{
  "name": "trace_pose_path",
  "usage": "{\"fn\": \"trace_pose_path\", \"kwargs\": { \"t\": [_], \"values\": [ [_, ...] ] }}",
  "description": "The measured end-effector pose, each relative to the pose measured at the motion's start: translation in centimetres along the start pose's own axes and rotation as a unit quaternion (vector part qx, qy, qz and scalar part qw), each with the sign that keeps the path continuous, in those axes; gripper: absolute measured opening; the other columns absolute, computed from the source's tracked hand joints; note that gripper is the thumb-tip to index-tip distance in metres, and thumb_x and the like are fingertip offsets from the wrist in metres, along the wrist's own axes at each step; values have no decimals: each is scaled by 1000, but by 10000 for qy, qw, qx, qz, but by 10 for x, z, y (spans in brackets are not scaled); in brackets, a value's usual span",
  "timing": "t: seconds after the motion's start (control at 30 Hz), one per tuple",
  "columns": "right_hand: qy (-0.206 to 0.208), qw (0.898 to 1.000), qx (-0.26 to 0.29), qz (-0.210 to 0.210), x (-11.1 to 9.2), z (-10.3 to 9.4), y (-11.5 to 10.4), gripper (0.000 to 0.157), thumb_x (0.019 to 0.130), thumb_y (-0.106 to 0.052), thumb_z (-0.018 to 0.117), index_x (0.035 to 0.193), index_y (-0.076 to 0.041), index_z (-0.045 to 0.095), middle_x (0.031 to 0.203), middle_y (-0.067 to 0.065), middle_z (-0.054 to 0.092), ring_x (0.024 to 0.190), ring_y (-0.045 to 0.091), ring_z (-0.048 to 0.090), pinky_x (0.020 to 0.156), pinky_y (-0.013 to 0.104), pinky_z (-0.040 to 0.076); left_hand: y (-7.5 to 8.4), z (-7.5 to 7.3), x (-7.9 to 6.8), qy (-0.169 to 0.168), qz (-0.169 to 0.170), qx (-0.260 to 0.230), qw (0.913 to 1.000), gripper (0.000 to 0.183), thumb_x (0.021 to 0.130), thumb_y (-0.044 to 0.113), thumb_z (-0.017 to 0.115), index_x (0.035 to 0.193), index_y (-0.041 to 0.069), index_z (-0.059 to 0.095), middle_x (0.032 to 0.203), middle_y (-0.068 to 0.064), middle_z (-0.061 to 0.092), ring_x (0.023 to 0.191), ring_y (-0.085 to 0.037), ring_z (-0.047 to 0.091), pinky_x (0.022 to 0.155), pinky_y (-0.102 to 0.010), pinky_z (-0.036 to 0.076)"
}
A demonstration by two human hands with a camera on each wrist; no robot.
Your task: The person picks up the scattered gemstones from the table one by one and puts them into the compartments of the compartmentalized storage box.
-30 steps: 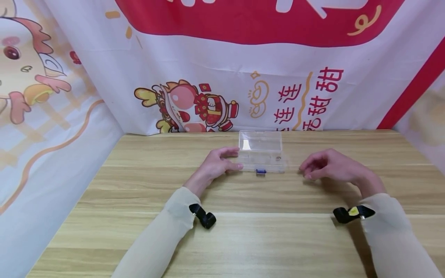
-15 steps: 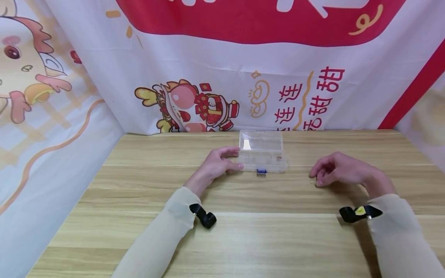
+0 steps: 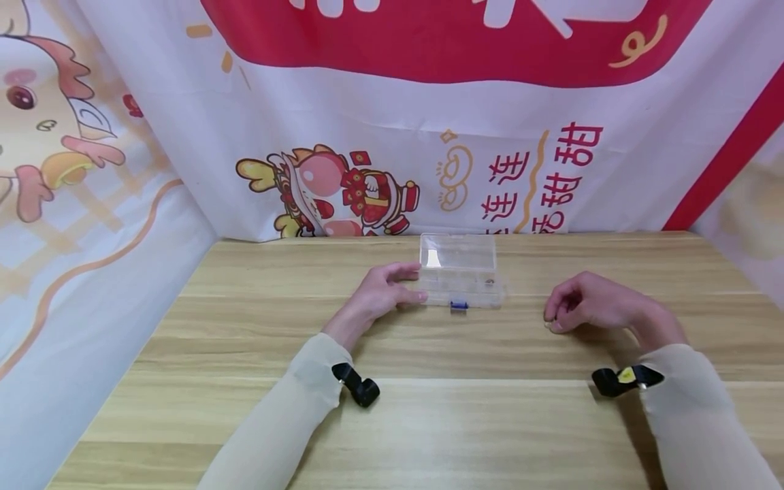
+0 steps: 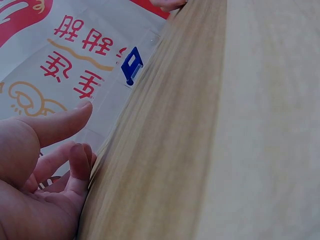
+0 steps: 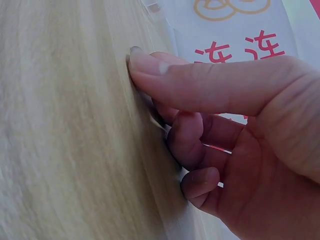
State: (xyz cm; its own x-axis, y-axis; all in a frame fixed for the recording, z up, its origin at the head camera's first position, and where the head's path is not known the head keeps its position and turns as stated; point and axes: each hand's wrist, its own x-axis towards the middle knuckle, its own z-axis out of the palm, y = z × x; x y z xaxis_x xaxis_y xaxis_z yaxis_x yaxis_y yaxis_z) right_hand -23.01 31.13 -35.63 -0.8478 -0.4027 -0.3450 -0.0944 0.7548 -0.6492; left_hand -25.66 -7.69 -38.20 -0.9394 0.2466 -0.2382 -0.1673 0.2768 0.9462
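A clear plastic compartment box (image 3: pixel 463 297) with a blue latch (image 3: pixel 459 305) stands on the table, its lid (image 3: pixel 458 252) raised at the back. My left hand (image 3: pixel 381 291) holds the box's left end, thumb at the front corner and fingers farther back. In the left wrist view the thumb (image 4: pixel 65 124) lies along the box wall. To the right of the box, my right hand (image 3: pixel 589 303) pinches a small thin ring (image 3: pixel 548 324) down at the tabletop. Most of that ring is hidden by the fingertips; its edge (image 5: pixel 134 49) peeks past the thumb in the right wrist view.
A small dark piece (image 3: pixel 490 282) sits in a right-hand compartment of the box. Behind the wooden table (image 3: pixel 429 429) hangs a printed white and red cloth (image 3: pixel 367 102), close to the raised lid. Another patterned cloth (image 3: pixel 92 272) borders the left side.
The right hand has moved a little right and toward the front edge, down to the tabletop, and the small ring has come into view at its fingertips. The left hand and box stay put.
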Motion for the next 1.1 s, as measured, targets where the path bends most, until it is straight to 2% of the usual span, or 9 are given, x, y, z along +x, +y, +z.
{"fn": "trace_pose_path", "kwargs": {
  "t": [0.27, 0.43, 0.63, 0.83, 1.1],
  "values": [
    [-80, 9997, -138, -160, 4, 2, -10, 11, 92, -18, 82, 100, -12, 77, 92, 3, 70, 92, 21, 57, 83, 31, 46, -3, -3, -3, 76, 39, 5, 10000, 67, 86, 12, 88, 147, 22, 63, 146, -4, 66, 105, -20, 69, 80, -25, 54],
    [38, 9994, -219, -276, 7, 3, -15, 12, 92, -20, 83, 98, -13, 76, 92, 3, 71, 92, 22, 58, 84, 30, 47, -3, -4, -2, 112, 46, 13, 9999, 66, 86, 12, 88, 147, 22, 64, 146, -3, 66, 106, -20, 69, 80, -25, 55],
    [512, 9977, -221, -389, 7, 7, -19, 12, 93, -21, 82, 98, -13, 74, 92, 2, 70, 89, 19, 57, 79, 28, 47, 1, 0, -1, 21, 83, -7, 10000, 66, 86, 11, 88, 147, 21, 64, 145, -4, 66, 106, -20, 68, 80, -25, 54],
    [994, 9943, -98, -376, 8, 12, -32, 9, 96, -19, 78, 101, -13, 74, 97, 5, 70, 91, 22, 57, 79, 32, 47, 2, 2, -1, -15, 39, -2, 10000, 69, 86, 10, 87, 149, 24, 62, 147, -4, 65, 103, -19, 68, 79, -25, 54],
    [1645, 9844, 30, -621, 14, 21, -54, 6, 96, -16, 76, 102, -14, 74, 99, 7, 68, 92, 24, 57, 76, 31, 50, 0, 1, -2, -66, 29, 17, 10000, 71, 87, 12, 87, 150, 30, 61, 151, -4, 62, 95, -18, 67, 78, -26, 54]
  ]
}}
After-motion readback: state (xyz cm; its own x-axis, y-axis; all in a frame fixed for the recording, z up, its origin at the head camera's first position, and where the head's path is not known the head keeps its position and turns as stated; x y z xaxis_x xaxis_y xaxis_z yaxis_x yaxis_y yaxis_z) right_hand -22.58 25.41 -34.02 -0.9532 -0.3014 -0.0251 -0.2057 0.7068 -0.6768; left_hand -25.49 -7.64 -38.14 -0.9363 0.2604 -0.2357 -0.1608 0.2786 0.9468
